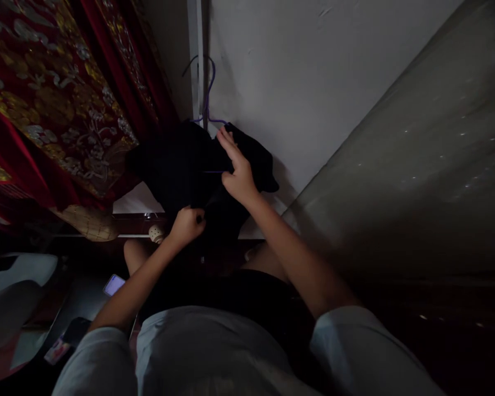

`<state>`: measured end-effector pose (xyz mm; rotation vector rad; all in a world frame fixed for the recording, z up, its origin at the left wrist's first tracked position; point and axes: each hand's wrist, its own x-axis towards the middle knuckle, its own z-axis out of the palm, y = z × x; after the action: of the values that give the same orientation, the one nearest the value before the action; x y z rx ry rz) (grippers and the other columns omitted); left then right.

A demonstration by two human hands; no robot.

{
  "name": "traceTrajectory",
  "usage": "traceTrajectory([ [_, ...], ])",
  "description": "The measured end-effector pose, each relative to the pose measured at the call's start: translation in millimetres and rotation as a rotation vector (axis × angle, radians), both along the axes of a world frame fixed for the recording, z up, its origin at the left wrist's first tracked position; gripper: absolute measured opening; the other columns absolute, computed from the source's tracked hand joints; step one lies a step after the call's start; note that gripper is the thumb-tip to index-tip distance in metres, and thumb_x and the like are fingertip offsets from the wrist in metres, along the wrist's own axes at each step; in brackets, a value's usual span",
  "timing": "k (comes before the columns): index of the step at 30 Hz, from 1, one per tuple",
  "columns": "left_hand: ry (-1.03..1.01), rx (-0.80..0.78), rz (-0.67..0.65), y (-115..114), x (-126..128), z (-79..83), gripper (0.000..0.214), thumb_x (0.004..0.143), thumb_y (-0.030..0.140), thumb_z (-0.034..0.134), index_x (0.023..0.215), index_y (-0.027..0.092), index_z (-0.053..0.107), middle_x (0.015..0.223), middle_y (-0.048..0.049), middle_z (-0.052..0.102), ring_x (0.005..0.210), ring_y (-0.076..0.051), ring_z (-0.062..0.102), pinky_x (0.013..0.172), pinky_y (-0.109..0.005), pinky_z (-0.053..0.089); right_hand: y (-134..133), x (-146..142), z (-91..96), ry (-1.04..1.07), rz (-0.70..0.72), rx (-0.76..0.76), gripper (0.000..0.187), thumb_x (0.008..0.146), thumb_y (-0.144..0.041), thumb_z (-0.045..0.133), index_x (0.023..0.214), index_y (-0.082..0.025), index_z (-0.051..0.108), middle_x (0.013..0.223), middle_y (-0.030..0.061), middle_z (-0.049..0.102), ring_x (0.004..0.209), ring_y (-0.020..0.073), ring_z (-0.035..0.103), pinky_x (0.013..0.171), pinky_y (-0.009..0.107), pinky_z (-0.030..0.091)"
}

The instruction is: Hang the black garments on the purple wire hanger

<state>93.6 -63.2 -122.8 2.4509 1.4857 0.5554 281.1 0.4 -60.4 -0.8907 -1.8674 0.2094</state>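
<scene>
A black garment (pixel 173 165) hangs in front of me on a thin purple hanger (pixel 210 88); the dim light hides its exact cut. The hanger's hook is up by a narrow pale upright, and a bit of its lower bar shows at the garment's opening. My left hand (pixel 188 225) is closed in a fist on the front of the garment, low down. Higher up, my right hand (pixel 239 175) lies against the garment's right shoulder side, its fingers stretched up toward the neck and the thumb apart.
Red cloth with gold and silver embroidery (pixel 66 99) hangs at the left. A pale wall (pixel 305 71) rises behind the hanger, with a translucent sheet (pixel 416 154) at the right. A lit phone (pixel 114 285) lies on a dark surface at lower left, near a light chair (pixel 16 302).
</scene>
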Motion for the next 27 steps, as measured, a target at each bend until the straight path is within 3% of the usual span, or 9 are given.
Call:
traceTrajectory([
  [4,-0.468,0.105,0.048,-10,14,-38.7,0.014,0.074,0.007,0.06,0.07,0.019,0.054,0.071,-0.0007,0.06,0.077,-0.019,0.06,0.079,-0.031,0.047,-18,-36,5.4,0.121,0.309,0.002,0.076,0.079,-0.011,0.049,0.154,-0.026,0.049,0.165,0.0022,0.042,0.159,0.0251,0.028,0.132,0.052,0.02],
  [6,-0.694,0.128,0.05,-20,21,-54.5,0.011,0.076,0.009,0.059,0.079,0.019,0.056,0.079,-0.0014,0.061,0.081,-0.018,0.06,0.079,-0.03,0.048,-42,-46,-6.9,0.167,0.345,-0.037,0.06,0.084,-0.014,0.051,0.142,-0.026,0.062,0.16,0.0034,0.049,0.155,0.0247,0.038,0.129,0.05,0.029],
  [10,-1.159,0.053,0.156,-42,33,-73.4,0.041,0.079,0.012,0.063,0.118,0.021,0.054,0.11,-0.0064,0.063,0.098,-0.018,0.064,0.084,-0.027,0.051,-93,-53,-73.3,0.666,0.009,-0.134,0.027,0.091,-0.027,0.058,0.114,-0.022,0.071,0.122,0.009,0.071,0.116,0.0218,0.067,0.101,0.039,0.054],
  [12,-1.345,-0.018,0.209,-49,36,-75.9,0.055,0.077,0.013,0.066,0.127,0.024,0.045,0.112,-0.0056,0.062,0.097,-0.016,0.066,0.083,-0.025,0.052,-110,-51,-111.3,0.866,-0.207,-0.335,0.019,0.086,-0.033,0.064,0.098,-0.019,0.068,0.096,0.0059,0.071,0.089,0.018,0.067,0.08,0.031,0.055],
  [13,-1.407,-0.054,0.214,-51,36,-75.6,0.058,0.076,0.013,0.067,0.128,0.024,0.043,0.109,-0.0044,0.063,0.094,-0.015,0.067,0.082,-0.024,0.052,-114,-49,-126.4,0.859,-0.201,-0.47,0.021,0.08,-0.037,0.069,0.089,-0.019,0.065,0.084,0.0032,0.067,0.077,0.0164,0.063,0.072,0.028,0.052],
  [16,-1.408,-0.097,0.194,-53,33,-69.9,0.04,0.076,0.014,0.066,0.113,0.02,0.053,0.096,-0.0021,0.065,0.089,-0.014,0.065,0.083,-0.023,0.051,-117,-47,-147.5,0.703,-0.046,-0.744,0.03,0.075,-0.045,0.072,0.075,-0.02,0.055,0.069,-0.0016,0.056,0.065,0.0138,0.054,0.061,0.025,0.045],
  [20,-1.293,-0.052,0.232,-54,25,-58.5,0.01,0.08,0.017,0.063,0.089,0.017,0.06,0.081,-0.0001,0.061,0.077,-0.012,0.06,0.074,-0.02,0.049,-114,-52,-142.9,0.598,0.005,-0.76,0.032,0.082,-0.05,0.065,0.078,-0.021,0.054,0.072,-0.0001,0.06,0.07,0.0153,0.058,0.065,0.026,0.047],
  [24,-1.28,-0.063,0.254,-58,23,-53.7,0.008,0.084,0.022,0.066,0.087,0.017,0.061,0.075,0.0013,0.058,0.068,-0.01,0.056,0.062,-0.018,0.045,-119,-59,-147.0,0.569,-0.018,-0.908,0.043,0.085,-0.062,0.059,0.073,-0.022,0.05,0.066,0.0006,0.06,0.059,0.0162,0.06,0.056,0.028,0.048],
  [27,-1.309,-0.104,0.277,-59,27,-55.7,0.017,0.086,0.03,0.071,0.088,0.017,0.062,0.075,0.0011,0.06,0.065,-0.01,0.056,0.06,-0.017,0.046,-120,-57,-153.4,0.515,0.0,-0.988,0.035,0.092,-0.052,0.051,0.075,-0.021,0.053,0.068,0.0019,0.062,0.058,0.0157,0.062,0.055,0.027,0.047],
])
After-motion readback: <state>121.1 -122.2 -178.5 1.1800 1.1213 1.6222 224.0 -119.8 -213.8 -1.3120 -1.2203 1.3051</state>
